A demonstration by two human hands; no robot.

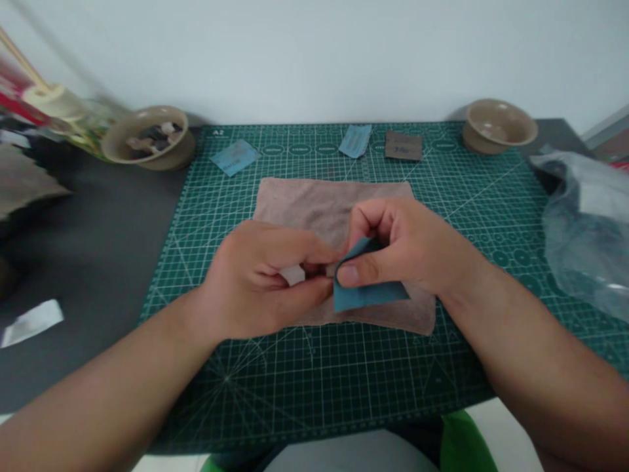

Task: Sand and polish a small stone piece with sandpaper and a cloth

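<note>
Where the right hand [410, 242] pinches, blue paper [366, 297] bends.

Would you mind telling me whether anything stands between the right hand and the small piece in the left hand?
Yes: bent blue sandpaper, pinched in the right hand, lies between its thumb and the small piece.

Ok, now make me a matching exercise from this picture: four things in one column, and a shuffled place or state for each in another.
1. bent blue sheet
2. pinkish-brown cloth
3. bowl on the left
4. clear plastic bag

A. holding small pieces
B. at the right edge
C. pinched by the right hand
D. spread on the green mat

Pairs: 1-C, 2-D, 3-A, 4-B
</note>
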